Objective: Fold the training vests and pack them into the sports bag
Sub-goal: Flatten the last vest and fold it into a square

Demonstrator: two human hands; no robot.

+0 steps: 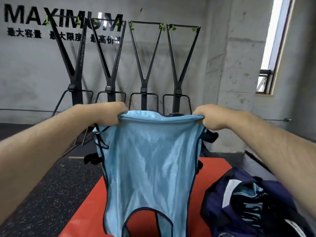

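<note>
The vest (150, 159) hangs in the air over the red mat (80, 207), upside down, with its neck opening low near the mat's near edge. The left hand (111, 115) and right hand (209, 118) each have fingers curled tight over one top corner of the hem, which is stretched level between them.

The step in hand looks like the shake-out before the fold. To do it well, keep the hem taut and both corners at one height so the two layers hang true. Then lower the cloth flat onto the middle of the mat and fold it side to side. A crooked lay-down would likely carry through every later crease.

The vest is thin, pale-blue mesh, half see-through and faintly shiny, edged all round in dark binding. It is limp stuff that should slide and bunch easily. The mat is smooth and flat with squared corners. At its right edge sits the sports bag (220, 207), soft navy fabric, mouth open, with folded blue vests (248, 195) stacked inside. The floor (51, 177) around is dark, speckled rubber.
</note>
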